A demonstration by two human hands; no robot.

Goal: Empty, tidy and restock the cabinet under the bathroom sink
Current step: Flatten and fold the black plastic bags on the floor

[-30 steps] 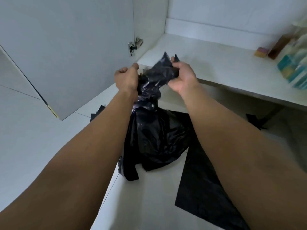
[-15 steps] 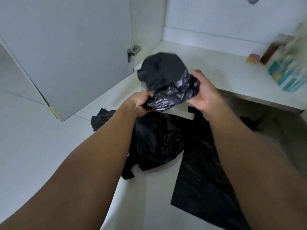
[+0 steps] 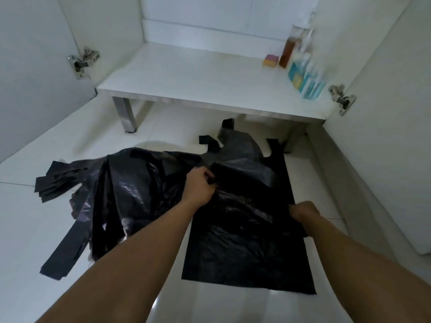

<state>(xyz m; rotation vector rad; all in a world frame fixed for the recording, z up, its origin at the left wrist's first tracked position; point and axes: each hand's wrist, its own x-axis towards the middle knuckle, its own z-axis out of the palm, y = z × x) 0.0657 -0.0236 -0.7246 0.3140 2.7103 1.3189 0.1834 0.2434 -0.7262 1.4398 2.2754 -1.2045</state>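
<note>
Black plastic bags lie spread on the white floor tiles in front of the open cabinet. One flat black bag [image 3: 249, 255] lies lengthwise toward me, and both hands grip it. My left hand [image 3: 200, 185] pinches a fold near its middle. My right hand [image 3: 303, 212] is closed on its right edge. A crumpled pile of more black bags [image 3: 130, 192] sits to the left, with loose handle strips [image 3: 54, 183] fanned out. The cabinet's white bottom shelf [image 3: 196, 78] stands just beyond on metal legs.
On the shelf's right end stand a blue-labelled bottle [image 3: 307, 78], a brown bottle [image 3: 288, 51] and a small pink-and-yellow sponge [image 3: 271, 60]. Cabinet doors hang open on both sides, with hinges at left [image 3: 82, 62] and right [image 3: 341, 99]. A metal leg [image 3: 124, 115] supports the shelf's left end.
The bag I held bunched up at chest height now lies down on the floor bags. Both hands dropped with it, and the view turned to face the cabinet.
</note>
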